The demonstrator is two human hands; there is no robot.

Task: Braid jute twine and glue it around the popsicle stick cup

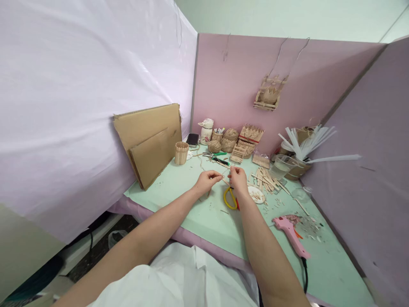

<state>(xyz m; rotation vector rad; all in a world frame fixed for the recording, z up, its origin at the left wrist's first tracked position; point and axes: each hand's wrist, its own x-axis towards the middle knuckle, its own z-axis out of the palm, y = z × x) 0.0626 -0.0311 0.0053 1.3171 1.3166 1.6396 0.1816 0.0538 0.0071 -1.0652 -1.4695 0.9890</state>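
Note:
Above the middle of the table, my left hand (207, 182) is closed in a pinch on a thin strand of brown twine (209, 193). My right hand (238, 178) is close beside it on the right, its fingers also pinched. A thin tan piece spans the small gap between the fingertips; it looks like the same twine. Yellow-handled scissors (228, 199) lie beneath my right hand, partly hidden by the wrist. Behind the hands are green-handled pliers (220, 160) and a ball of twine (214, 146).
Cardboard sheets (156, 149) lean at the left beside a stick cup (181, 152). Loose wooden sticks (266, 179) and a small white dish (256, 194) lie to the right. A pink glue gun (292, 236) rests front right, its cord over the edge. A stick-built holder (270, 96) hangs behind.

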